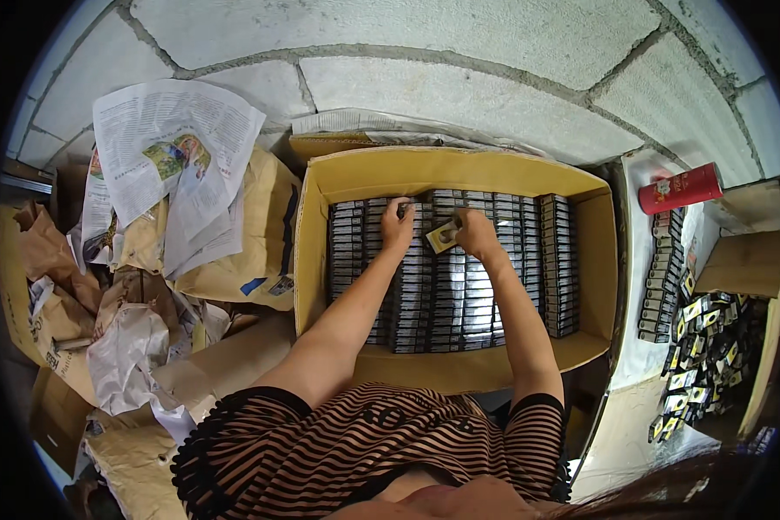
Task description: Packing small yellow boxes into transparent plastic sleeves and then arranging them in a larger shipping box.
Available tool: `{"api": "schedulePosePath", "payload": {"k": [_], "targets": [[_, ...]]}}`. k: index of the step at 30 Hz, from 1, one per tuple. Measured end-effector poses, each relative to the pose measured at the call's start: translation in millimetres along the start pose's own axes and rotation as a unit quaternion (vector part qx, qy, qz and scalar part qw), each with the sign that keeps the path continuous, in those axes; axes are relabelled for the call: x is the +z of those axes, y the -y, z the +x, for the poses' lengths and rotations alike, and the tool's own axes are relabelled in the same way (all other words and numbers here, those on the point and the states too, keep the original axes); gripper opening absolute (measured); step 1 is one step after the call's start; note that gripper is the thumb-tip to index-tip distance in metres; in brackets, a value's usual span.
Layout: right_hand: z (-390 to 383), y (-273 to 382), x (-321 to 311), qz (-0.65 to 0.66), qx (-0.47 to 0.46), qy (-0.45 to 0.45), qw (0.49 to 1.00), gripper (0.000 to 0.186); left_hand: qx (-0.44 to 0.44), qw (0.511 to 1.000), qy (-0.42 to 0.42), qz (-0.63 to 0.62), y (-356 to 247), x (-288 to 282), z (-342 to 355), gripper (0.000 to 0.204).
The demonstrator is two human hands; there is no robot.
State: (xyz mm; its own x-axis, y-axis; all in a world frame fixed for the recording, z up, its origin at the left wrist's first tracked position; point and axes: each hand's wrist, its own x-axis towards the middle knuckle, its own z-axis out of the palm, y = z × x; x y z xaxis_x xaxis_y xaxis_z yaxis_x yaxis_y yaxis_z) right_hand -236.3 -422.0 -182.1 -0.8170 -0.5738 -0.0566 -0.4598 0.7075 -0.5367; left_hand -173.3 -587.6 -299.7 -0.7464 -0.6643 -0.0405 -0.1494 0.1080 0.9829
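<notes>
In front of me stands a large open cardboard carton (594, 251), with rows of small black boxes (412, 303) packed on edge inside it. My right hand (478, 234) grips a small yellow-and-black box (443, 237) by its right end, tilted just above the rows. To its left, my left hand (397, 227) reaches to the far part of the rows, fingers curled. A dark bit shows between its thumb and fingers, but I cannot make out what it is. Glare whitens several boxes near the middle.
At right, a red can (680, 188) lies beyond a line of small black boxes (660, 286) and a heap of loose black-and-yellow ones (706, 355). Crumpled brown paper (243, 238) and printed newspaper sheets (134, 143) fill the left. A block wall (459, 82) rises behind.
</notes>
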Motion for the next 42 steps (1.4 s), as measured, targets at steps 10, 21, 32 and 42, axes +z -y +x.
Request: {"api": "schedulePosePath", "payload": {"k": [10,21,32,42], "targets": [[-19,1,-22,0.377,0.016,0.011,0.926,0.025,0.005,0.999,0.006,-0.033,3,0,0,0.021],[-5,25,-4,0.330,0.083,-0.123,0.932,0.025,0.002,1.000,0.004,-0.008,-1,0,0,0.023],[51,68,107,0.424,0.157,-0.227,0.862,0.037,-0.004,0.992,0.037,-0.124,-13,-4,0,0.037],[-52,122,7,0.158,-0.102,0.117,0.975,0.036,-0.038,0.996,-0.086,-0.013,-6,-3,11,0.044]]}}
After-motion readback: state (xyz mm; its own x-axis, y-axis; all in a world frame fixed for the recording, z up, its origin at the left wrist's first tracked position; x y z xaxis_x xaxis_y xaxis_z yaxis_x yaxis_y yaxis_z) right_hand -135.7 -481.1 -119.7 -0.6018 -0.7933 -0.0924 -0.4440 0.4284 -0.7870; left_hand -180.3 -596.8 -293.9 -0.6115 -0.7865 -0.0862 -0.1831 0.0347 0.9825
